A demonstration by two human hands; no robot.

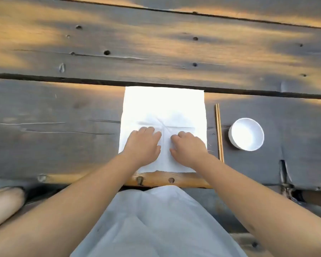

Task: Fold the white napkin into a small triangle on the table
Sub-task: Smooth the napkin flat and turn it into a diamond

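A white napkin [163,104] lies spread flat on the dark wooden table [54,145], its near edge at the table's front rim. Creases cross at its middle. My left hand [144,143] rests palm down on the napkin's near left part, fingers together and curled slightly at the tips. My right hand [186,148] lies palm down beside it on the near right part, fingers bent onto the paper. A narrow strip of napkin shows between the two hands. Neither hand grips anything.
A pair of wooden chopsticks [219,132] lies just right of the napkin, pointing away from me. A white bowl [246,134] stands to their right. A gap between planks [63,79] runs across behind the napkin. A light apron covers my lap.
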